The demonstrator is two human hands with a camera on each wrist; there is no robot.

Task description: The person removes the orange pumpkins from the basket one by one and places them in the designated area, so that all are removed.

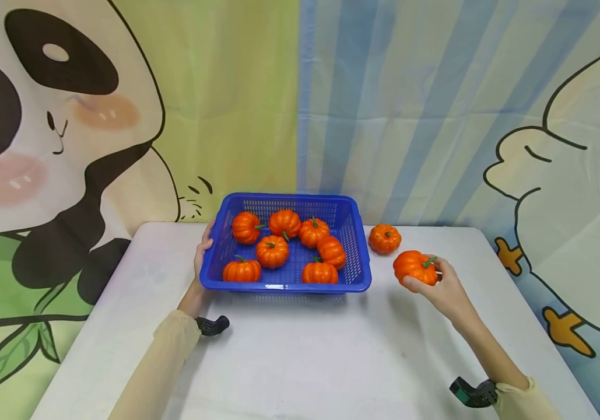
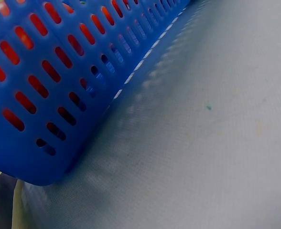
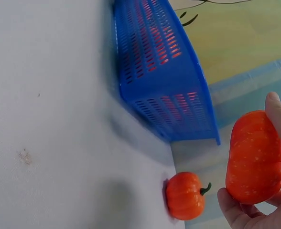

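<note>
Right hand (image 1: 444, 289) grips a toy pumpkin (image 1: 415, 266) above the white worktop (image 1: 305, 350), beside a blue basket (image 1: 284, 284) of seven pumpkins; left hand (image 1: 204, 249) clasps the basket's side. Another pumpkin (image 1: 384, 238) sits nearby.

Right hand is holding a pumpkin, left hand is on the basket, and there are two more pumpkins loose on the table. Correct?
Not quite: only one loose pumpkin sits on the table, right of the basket, as the head view shows. The right hand does hold a pumpkin, and the left hand does rest on the basket's left rim.
</note>
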